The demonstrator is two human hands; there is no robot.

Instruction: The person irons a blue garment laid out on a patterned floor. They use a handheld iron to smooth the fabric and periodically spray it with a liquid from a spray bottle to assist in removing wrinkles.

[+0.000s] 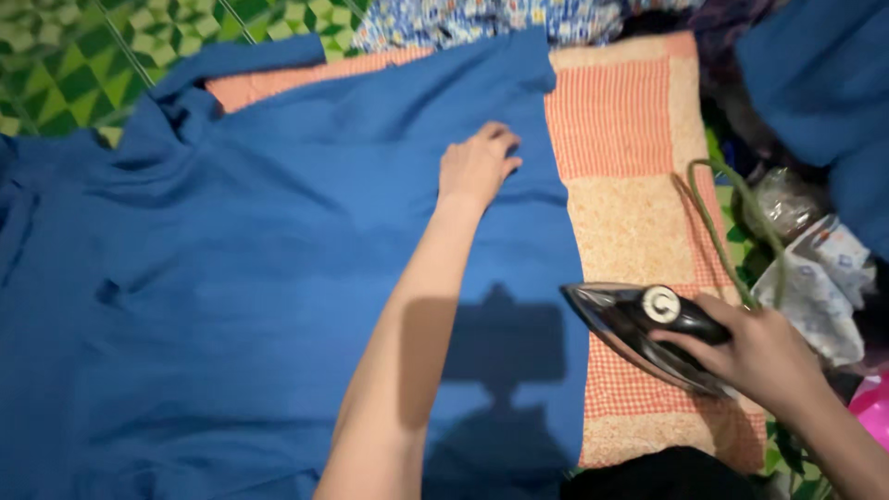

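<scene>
Item, garment: blue cloth garment, spread flat over a checked orange and cream mat; it fills the left and middle of the view, its right edge running down the mat just left of the iron.
Garment, handling: judged light, soft and limp, with no stiffness of its own; it creases under a touch and slides readily on the mat. Best held by pressing flat with an open palm, or pinched at a hem or edge.
Item, iron: dark electric iron with a round pale dial on top, its tip pointing left toward the garment edge, over the mat's lower right part. Whether the sole touches the mat cannot be told.
Iron, handling: judged rigid, fairly heavy, hot at the sole; take it by the handle only.
Cord: greenish cord, looping up and back from the iron's rear.
Left hand: left hand palm down on the garment near its upper right edge, forearm stretched straight forward; fingers loosely spread and flat, holding nothing, only pressing cloth.
Right hand: right hand low at the right, wrist bent inward; fingers closed around the iron's handle.
Surroundings: green patterned floor at upper left; crumpled patterned cloth and bags at the right.
</scene>
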